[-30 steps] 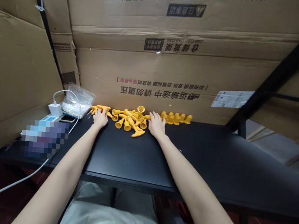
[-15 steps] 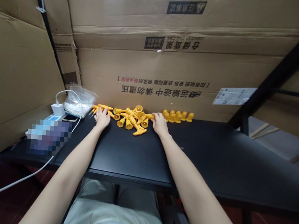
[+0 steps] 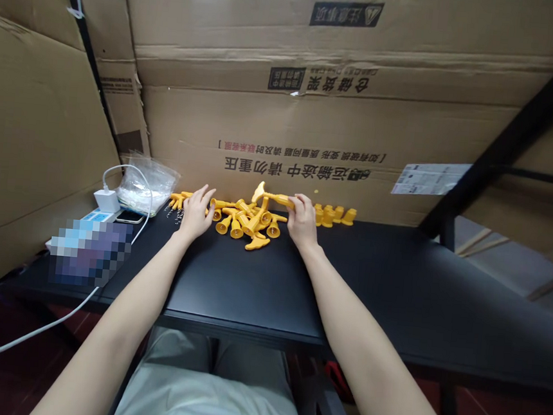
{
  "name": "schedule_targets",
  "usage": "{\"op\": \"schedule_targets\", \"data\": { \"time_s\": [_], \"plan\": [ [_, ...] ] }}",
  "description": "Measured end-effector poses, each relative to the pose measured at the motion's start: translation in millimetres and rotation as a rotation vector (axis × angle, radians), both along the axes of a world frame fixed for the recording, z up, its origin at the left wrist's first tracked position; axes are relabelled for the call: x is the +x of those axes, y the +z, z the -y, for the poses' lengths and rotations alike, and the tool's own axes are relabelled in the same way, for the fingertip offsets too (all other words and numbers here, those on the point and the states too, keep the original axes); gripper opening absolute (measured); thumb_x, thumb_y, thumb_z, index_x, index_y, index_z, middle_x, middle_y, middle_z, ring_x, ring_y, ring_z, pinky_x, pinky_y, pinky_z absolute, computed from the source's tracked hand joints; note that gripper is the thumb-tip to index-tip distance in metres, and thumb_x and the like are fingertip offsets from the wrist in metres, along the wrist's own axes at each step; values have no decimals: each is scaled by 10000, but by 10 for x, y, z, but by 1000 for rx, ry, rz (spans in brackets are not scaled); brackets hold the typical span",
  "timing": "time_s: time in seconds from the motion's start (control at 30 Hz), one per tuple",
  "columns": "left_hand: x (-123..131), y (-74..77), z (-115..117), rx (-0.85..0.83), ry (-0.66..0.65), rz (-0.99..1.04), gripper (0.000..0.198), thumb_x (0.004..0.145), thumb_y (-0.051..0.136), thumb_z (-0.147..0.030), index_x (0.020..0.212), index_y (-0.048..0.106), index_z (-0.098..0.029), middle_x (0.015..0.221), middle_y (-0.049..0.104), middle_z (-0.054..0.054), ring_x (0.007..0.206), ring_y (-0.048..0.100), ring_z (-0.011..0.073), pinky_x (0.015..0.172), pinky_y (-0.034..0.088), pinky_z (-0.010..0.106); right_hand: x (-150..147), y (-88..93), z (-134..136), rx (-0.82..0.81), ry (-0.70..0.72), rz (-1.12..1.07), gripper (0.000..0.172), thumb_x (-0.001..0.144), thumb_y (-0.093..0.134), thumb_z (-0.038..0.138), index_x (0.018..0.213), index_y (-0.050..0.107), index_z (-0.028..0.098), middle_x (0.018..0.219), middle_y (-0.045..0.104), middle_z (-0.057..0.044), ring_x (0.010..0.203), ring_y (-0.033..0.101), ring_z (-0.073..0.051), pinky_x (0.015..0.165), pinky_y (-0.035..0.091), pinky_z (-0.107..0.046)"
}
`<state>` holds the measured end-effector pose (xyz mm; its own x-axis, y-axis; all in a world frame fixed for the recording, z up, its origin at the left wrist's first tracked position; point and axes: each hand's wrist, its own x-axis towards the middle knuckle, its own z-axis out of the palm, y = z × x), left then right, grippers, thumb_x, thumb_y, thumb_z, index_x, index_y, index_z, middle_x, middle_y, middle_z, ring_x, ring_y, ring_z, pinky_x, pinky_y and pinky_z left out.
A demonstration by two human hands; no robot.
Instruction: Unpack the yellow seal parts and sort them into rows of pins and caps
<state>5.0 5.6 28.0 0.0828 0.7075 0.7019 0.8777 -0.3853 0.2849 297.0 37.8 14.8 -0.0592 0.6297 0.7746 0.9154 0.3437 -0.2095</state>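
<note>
My right hand (image 3: 303, 221) pinches the stem of a yellow hammer-shaped plastic piece (image 3: 277, 198). Its curved head points left, raised above a pile of yellow plastic parts (image 3: 239, 225) with bell-shaped ends and stems. At the left side of that pile my left hand (image 3: 197, 215) is open, its fingers apart and no part visible in it. Beyond this hand, partly covered by it, lie several slim yellow pieces (image 3: 177, 199) and small dark coiled bits that look like springs (image 3: 174, 213). A loose hammer-shaped head (image 3: 256, 243) lies at the pile's front.
Several yellow cup-shaped parts (image 3: 338, 215) stand behind and right of my right hand. A clear plastic bag (image 3: 147, 183), a phone (image 3: 129, 217) and a white charger with a cable (image 3: 106, 201) are on the left. A cardboard wall (image 3: 284, 124) closes off the black table's (image 3: 250, 289) back.
My right hand has lifted a hammer-shaped piece from the pile and moved slightly right. My left hand has come up off the slim pieces and shifted right, its fingers spreading.
</note>
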Motion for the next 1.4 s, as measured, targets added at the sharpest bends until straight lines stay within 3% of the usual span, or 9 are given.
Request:
{"op": "schedule_targets", "data": {
  "time_s": [0.2, 0.43, 0.53, 0.67, 0.9, 1.1, 1.23, 1.4],
  "plan": [
    [177, 59, 91, 50, -191, -69, 525, 916, 442, -374, 1424, 389, -253, 1381, 487, 115, 1211, 508, 240, 1000, 383, 366, -167, 123, 101, 91, 134, 27, 340, 944, 334, 247, 1222, 529, 219, 1254, 542, -146, 1190, 499, -261, 992, 393, -450],
    [247, 40, 107, -13, -156, -120, 492, 909, 461, -347, 1386, 445, -234, 1134, 629, 95, 1029, 604, 217, 913, 429, 318, -471, 127, 185, 162, 349, 139, 284, 920, 384, 199, 1150, 550, 212, 1194, 582, -137, 1133, 536, -251, 964, 432, -459],
    [225, 35, 104, -21, -163, -116, 504, 866, 532, -403, 1332, 492, -215, 1140, 642, 94, 1060, 599, 232, 927, 425, 332, -523, 112, 197, 174, 348, 145, 277, 913, 372, 177, 1107, 568, 201, 1181, 586, -141, 1106, 545, -241, 942, 448, -436],
    [231, 41, 91, -39, -116, -81, 387, 850, 538, -301, 1222, 564, -197, 1106, 668, 85, 1041, 614, 231, 914, 428, 331, -564, 137, 243, 153, 340, 180, 296, 895, 386, 164, 1125, 572, 176, 1198, 587, -155, 1109, 542, -244, 942, 431, -423],
    [198, 82, 83, 3, 18, -152, 309, 827, 526, -225, 1121, 612, -180, 1023, 696, 80, 936, 646, 227, 851, 430, 324, -707, 211, 391, 3, 274, 298, 329, 924, 441, 320, 1191, 564, 172, 1222, 622, -140, 1198, 488, -302, 1054, 221, -569],
    [208, 88, 85, -19, 1, -208, 306, 798, 533, -196, 1091, 621, -184, 1006, 702, 76, 922, 649, 224, 849, 421, 324, -699, 217, 391, -99, 242, 341, 218, 900, 484, 241, 1062, 607, 163, 1042, 679, -118, 1058, 561, -278, 1019, 263, -506],
    [213, 108, 92, -62, -45, -125, 294, 765, 548, -192, 1048, 625, -196, 1010, 702, 56, 917, 644, 212, 821, 429, 303, -690, 234, 385, -81, 236, 340, 174, 882, 509, 225, 1014, 602, 160, 1009, 674, -115, 1024, 552, -274, 976, 290, -462],
    [206, 123, 74, -234, -93, 65, 289, 719, 567, -246, 999, 628, -208, 750, 665, -7, 660, 590, 157, 621, 406, 253, -716, 263, 411, -8, 180, 392, 170, 883, 459, 147, 987, 592, 169, 1013, 667, -109, 1004, 537, -261, 963, 279, -451]
  ]
}}
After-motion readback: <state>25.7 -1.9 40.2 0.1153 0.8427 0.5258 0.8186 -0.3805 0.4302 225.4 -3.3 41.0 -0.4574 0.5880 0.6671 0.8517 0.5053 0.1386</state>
